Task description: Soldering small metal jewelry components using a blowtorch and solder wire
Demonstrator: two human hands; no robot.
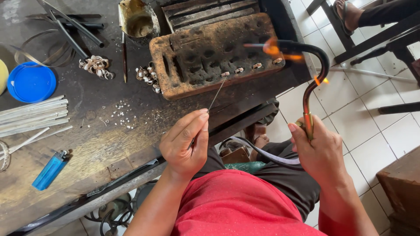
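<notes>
- The left hand [186, 142] is pinching a thin metal rod [217, 94] between thumb and fingertips, the rod slanting up and away so that its tip is meeting a small ring piece [225, 74] on the charred soldering block [205, 54]
- The right hand [321, 150] is clenching the stem of a curved gas torch [316, 74]; its hooked nozzle is pointing left over the block and an orange flame [272, 47] is burning at the block's right end
- A pale hose [262, 153] is running from under the right hand across the lap
- Four small ring pieces are sitting in a row near the block's front edge
- The block is resting on the dark, stained table [109, 131], at its right end
- Two heaps of small silver rings [96, 66] are lying left of the block, with tiny white bits scattered in front of them
- A blue lid [31, 82], a bundle of flat metal strips [33, 116] and a blue lighter [50, 170] are lying on the left part of the table
- A grimy metal cup [139, 21] is standing behind the block's left corner
- Another person's sandalled foot [345, 13] is showing at the top right, over the white tiled floor [358, 126]
</notes>
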